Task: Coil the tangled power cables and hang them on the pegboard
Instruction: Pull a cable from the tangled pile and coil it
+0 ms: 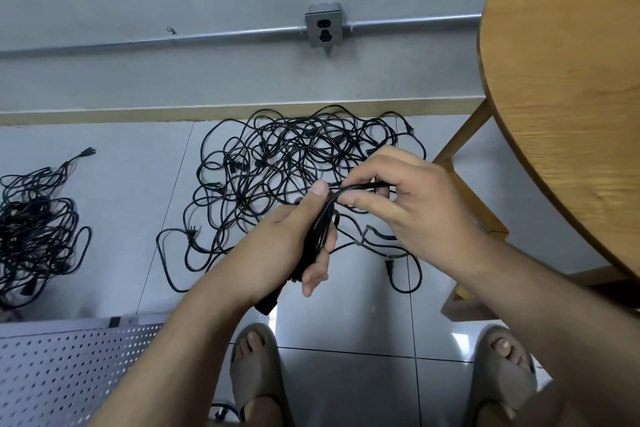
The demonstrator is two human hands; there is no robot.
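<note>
Coiling is being finished on one cable: the left hand (280, 246) is gripping a folded black bundle (317, 236) above the floor (346, 319), fingers curled round it; the right hand (415, 198) is pinching the loose end at its top, seemingly wrapping it round; the tangled pile (294, 156) is lying beyond; the next move is likely calling for securing the wrap, then reaching for the pegboard (69, 367) at lower left.

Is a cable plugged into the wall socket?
No, both outlets of the socket are bare, with no plug in them.
</note>
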